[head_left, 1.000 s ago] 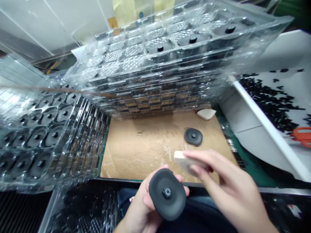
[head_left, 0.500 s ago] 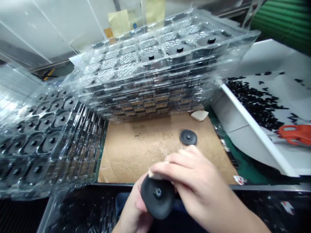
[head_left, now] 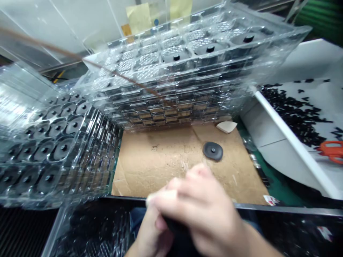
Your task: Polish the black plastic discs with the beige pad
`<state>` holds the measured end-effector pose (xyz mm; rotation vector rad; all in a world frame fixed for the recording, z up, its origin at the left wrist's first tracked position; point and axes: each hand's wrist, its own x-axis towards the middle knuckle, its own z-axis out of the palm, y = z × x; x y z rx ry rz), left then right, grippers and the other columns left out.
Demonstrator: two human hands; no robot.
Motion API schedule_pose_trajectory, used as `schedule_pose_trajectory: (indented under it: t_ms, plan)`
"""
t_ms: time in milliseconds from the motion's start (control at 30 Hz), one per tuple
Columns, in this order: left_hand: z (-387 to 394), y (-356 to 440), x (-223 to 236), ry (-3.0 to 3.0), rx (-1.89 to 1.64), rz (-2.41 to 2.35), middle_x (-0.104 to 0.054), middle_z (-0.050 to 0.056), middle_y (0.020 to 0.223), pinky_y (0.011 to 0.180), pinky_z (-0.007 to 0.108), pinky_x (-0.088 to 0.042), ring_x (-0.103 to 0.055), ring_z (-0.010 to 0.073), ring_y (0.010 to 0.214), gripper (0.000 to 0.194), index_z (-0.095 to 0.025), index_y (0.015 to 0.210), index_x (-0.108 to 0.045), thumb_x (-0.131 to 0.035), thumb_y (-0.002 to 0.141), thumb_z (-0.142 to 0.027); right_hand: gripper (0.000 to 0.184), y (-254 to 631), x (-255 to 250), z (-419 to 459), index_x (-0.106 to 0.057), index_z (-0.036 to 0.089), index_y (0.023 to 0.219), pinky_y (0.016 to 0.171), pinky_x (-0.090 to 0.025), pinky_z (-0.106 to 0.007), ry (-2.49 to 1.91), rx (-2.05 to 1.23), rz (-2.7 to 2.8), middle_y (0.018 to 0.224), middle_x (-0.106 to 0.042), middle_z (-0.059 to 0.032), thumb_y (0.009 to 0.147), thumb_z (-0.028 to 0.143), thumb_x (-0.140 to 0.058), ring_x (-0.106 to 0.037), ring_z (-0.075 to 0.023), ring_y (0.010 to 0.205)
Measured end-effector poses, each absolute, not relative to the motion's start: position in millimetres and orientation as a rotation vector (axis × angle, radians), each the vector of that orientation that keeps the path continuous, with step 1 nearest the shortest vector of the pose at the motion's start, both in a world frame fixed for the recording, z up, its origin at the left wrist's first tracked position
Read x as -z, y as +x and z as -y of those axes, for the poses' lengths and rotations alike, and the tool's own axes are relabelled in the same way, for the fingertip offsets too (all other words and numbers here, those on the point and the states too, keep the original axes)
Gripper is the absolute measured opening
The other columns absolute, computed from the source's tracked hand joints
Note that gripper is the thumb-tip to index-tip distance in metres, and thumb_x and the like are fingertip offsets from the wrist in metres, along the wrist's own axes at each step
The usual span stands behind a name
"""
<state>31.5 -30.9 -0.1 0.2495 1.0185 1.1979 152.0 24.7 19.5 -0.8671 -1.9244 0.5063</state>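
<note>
My left hand (head_left: 152, 232), low in the middle, is closed around a dark round part (head_left: 178, 232), mostly hidden under my right hand. My right hand (head_left: 199, 207) lies across the part with its fingers curled, blurred by motion. A pale bit shows at its fingertips, too smeared to name. Just beyond my hands, a black oval disc (head_left: 213, 150) with a small raised centre lies on the cardboard sheet (head_left: 144, 160). Behind the disc sits a cream-coloured wedge-shaped piece (head_left: 227, 126).
Stacked clear plastic trays (head_left: 171, 85) stand at the back. More stacked trays (head_left: 77, 153) on the left hold black discs. A white bin (head_left: 292, 142) on the right contains small black pieces (head_left: 292, 110) and orange-handled scissors (head_left: 332, 150). A blurred brown strand (head_left: 128, 79) crosses the upper left.
My right hand has moved left and over the round part, whose face showed before and is now mostly covered. The view has shifted slightly; the brown strand has appeared.
</note>
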Motion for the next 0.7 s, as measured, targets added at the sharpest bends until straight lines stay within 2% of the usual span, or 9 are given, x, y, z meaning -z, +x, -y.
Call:
schedule_pose_trajectory:
  t_ms: [67, 133, 267, 333, 467, 533, 600, 700]
  plan:
    - [27.1, 28.0, 2.1, 0.190, -1.188, -1.004, -0.069, 0.003, 0.101, 0.088, 0.034, -0.046, -0.060, 0.0267, 0.101, 0.052, -0.028, 0.097, -0.069, -0.078, 0.049, -0.048, 0.026, 164.9, -3.1, -34.6, -0.065, 0.027, 0.094, 0.068, -0.040, -0.031, -1.159, -0.761, 1.905, 0.081, -0.069, 0.0013, 0.089, 0.019, -0.041, -0.060, -0.0153, 0.073]
    - [23.1, 23.6, 4.0, 0.141, -1.197, -0.987, -0.066, 0.003, 0.111, 0.086, 0.030, -0.047, -0.061, 0.0239, 0.101, 0.060, -0.031, 0.104, -0.066, -0.078, 0.047, -0.047, 0.021, 176.2, 19.3, -36.7, -0.066, 0.024, 0.094, 0.068, -0.044, -0.032, -1.326, -0.837, 1.886, 0.086, -0.070, -0.0019, 0.086, 0.017, -0.048, -0.061, -0.0174, 0.076]
    - [18.9, 17.3, 6.0, 0.127, -1.211, -0.982, -0.063, 0.007, 0.117, 0.085, 0.031, -0.048, -0.059, 0.0245, 0.103, 0.060, -0.029, 0.109, -0.063, -0.076, 0.053, -0.045, 0.016, 179.3, 63.9, -15.6, -0.068, 0.022, 0.088, 0.061, -0.051, -0.029, -1.319, -0.964, 1.918, 0.074, -0.069, -0.0010, 0.083, 0.017, -0.053, -0.062, -0.0166, 0.067]
    - [18.1, 17.5, 5.2, 0.135, -1.206, -0.978, -0.063, 0.007, 0.117, 0.085, 0.032, -0.048, -0.059, 0.0249, 0.102, 0.059, -0.029, 0.110, -0.063, -0.077, 0.054, -0.044, 0.015, 177.3, 70.3, -5.7, -0.068, 0.021, 0.084, 0.060, -0.052, -0.029, -1.341, -1.000, 1.891, 0.070, -0.068, -0.0011, 0.084, 0.019, -0.054, -0.063, -0.0168, 0.065]
    - [17.2, 24.7, 1.2, 0.124, -1.136, -0.994, -0.063, 0.005, 0.114, 0.082, 0.029, -0.047, -0.058, 0.0221, 0.100, 0.062, -0.028, 0.110, -0.062, -0.080, 0.052, -0.041, 0.018, 175.3, 33.7, -6.7, -0.063, 0.023, 0.100, 0.060, -0.052, -0.023, -1.441, -0.950, 1.709, 0.092, -0.068, -0.0034, 0.089, 0.024, -0.049, -0.064, -0.0159, 0.080]
    - [17.4, 28.7, -0.1, 0.146, -1.102, -0.980, -0.066, 0.004, 0.105, 0.086, 0.030, -0.045, -0.059, 0.0215, 0.096, 0.061, -0.026, 0.107, -0.064, -0.082, 0.050, -0.037, 0.019, 170.4, 3.3, -11.1, -0.060, 0.024, 0.104, 0.063, -0.052, -0.021, -1.378, -0.861, 1.623, 0.100, -0.066, -0.0033, 0.089, 0.024, -0.049, -0.063, -0.0150, 0.087]
    - [18.2, 30.3, 0.4, 0.154, -1.084, -0.964, -0.069, 0.004, 0.098, 0.092, 0.033, -0.042, -0.059, 0.0225, 0.098, 0.052, -0.024, 0.102, -0.066, -0.081, 0.053, -0.035, 0.021, 162.2, -21.5, -13.7, -0.061, 0.020, 0.104, 0.067, -0.052, -0.022, -1.193, -0.831, 1.690, 0.092, -0.066, -0.0048, 0.087, 0.016, -0.048, -0.063, -0.0149, 0.082]
    - [19.9, 28.3, 3.7, 0.102, -1.116, -0.981, -0.069, 0.002, 0.104, 0.094, 0.030, -0.041, -0.056, 0.0222, 0.106, 0.047, -0.027, 0.100, -0.067, -0.080, 0.055, -0.033, 0.023, 150.5, -37.2, -15.9, -0.064, 0.018, 0.093, 0.067, -0.052, -0.022, -1.026, -0.998, 1.906, 0.081, -0.066, -0.0025, 0.083, 0.008, -0.047, -0.063, -0.0135, 0.072]
